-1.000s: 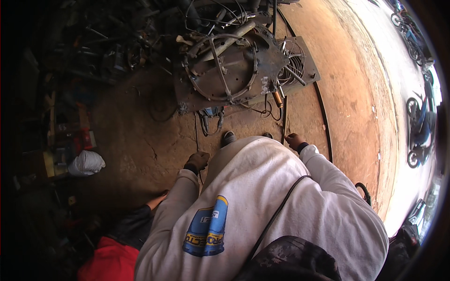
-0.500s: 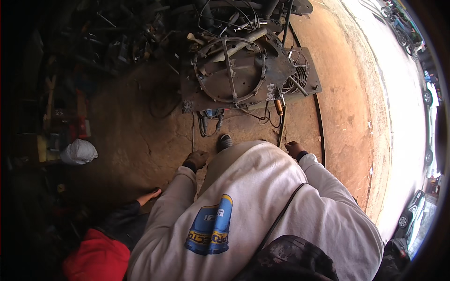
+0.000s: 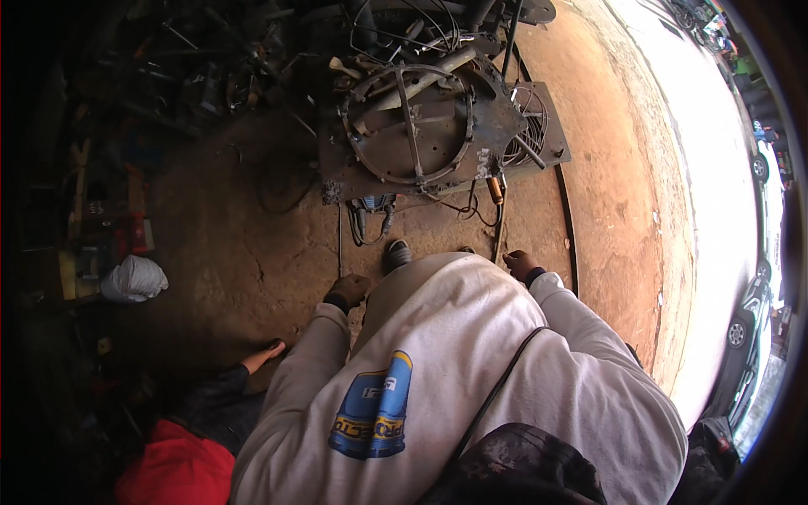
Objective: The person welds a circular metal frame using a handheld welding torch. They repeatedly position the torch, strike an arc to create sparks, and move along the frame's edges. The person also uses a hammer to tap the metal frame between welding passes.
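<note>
My left hand (image 3: 349,290) hangs in front of my body on the left, its fingers curled in. A thin upright line, perhaps a rod or a table leg, runs from the metal table toward it; I cannot tell whether they touch. My right hand (image 3: 520,264) is held out on the right, also curled, close to a dark strip below an orange-handled tool (image 3: 496,190). What either hand holds, if anything, is hidden. Beyond both hands stands the metal table (image 3: 332,156), with a round metal frame with a crossbar (image 3: 410,126) on it.
Coiled wire (image 3: 530,126) lies at the table's right end, and a blue machine (image 3: 370,204) sits under its near edge. A black cable (image 3: 569,227) crosses the floor. A person in a red garment (image 3: 172,463) is at lower left, near a white sack (image 3: 135,279). Cars (image 3: 739,332) stand far right.
The view has shifted slightly, so the table and floor appear a little further left. Both hands keep nearly the same curled pose. The cars at the right edge appear shifted.
</note>
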### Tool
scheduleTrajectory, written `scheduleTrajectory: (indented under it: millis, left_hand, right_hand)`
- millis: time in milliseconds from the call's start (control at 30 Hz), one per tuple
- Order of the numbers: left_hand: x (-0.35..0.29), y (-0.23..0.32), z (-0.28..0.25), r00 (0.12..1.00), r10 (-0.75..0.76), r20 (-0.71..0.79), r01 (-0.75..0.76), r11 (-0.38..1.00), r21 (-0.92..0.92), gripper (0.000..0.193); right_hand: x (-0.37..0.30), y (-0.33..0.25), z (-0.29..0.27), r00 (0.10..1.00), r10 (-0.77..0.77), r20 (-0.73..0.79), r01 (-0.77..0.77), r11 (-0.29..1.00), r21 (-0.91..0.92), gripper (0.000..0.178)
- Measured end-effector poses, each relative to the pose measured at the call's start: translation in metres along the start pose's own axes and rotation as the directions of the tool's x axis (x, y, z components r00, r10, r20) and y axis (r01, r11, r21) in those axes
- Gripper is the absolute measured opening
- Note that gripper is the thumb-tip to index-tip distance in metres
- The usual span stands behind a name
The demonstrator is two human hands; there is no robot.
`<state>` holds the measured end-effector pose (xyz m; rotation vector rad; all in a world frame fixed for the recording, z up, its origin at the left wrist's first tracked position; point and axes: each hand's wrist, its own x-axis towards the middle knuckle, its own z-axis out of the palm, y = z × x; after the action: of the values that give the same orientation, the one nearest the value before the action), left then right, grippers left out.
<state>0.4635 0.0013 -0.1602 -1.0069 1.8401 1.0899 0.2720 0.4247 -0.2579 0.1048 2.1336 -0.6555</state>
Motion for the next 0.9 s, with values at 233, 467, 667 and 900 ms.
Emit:
scheduleTrajectory:
  millis: [233, 467, 667, 900]
  left_hand:
    - [0.005, -0.002, -0.006, 1.0, -0.008, 0.006, 0.008, 1.0, -0.003, 0.043]
    - [0.008, -0.002, -0.006, 1.0, -0.01, -0.002, 0.01, 1.0, -0.013, 0.045]
    - [0.001, 0.009, -0.007, 1.0, -0.004, 0.001, 0.004, 1.0, 0.021, 0.045]
    - [0.007, 0.003, -0.006, 1.0, 0.013, -0.015, -0.012, 0.999, 0.053, 0.046]
  right_hand:
    - [-0.005, -0.007, 0.002, 1.0, 0.013, 0.002, -0.013, 0.999, -0.051, 0.052]
    - [-0.001, -0.003, 0.006, 1.0, 0.01, -0.002, -0.011, 1.0, -0.021, 0.052]
    - [0.001, 0.0, 0.005, 1.0, 0.009, 0.009, -0.009, 1.0, -0.009, 0.052]
    - [0.002, -0.003, 0.005, 1.0, -0.01, 0.0, 0.01, 1.0, -0.028, 0.053]
